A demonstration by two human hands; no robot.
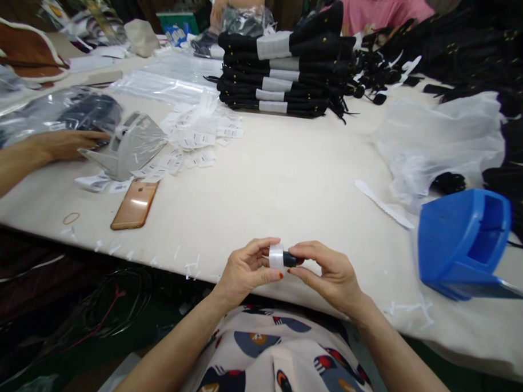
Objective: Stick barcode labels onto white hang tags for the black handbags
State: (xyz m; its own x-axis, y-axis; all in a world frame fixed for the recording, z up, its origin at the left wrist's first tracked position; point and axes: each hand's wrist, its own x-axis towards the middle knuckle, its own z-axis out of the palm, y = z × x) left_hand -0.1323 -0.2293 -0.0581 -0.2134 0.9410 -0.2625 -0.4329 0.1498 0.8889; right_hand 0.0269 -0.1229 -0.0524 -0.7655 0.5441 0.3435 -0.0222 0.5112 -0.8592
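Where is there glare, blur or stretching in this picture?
In the head view, glare streaks the phone and clear sheets; the blue dispenser near the right edge seems stretched; the black heap is dark and soft; the left hand and right hand look clearer.

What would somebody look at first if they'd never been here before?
Probably the bright blue holder at the table's right, then the stack of black bundles toward the back. In front, the left hand holds a small white roll beside a black piece in the right hand.
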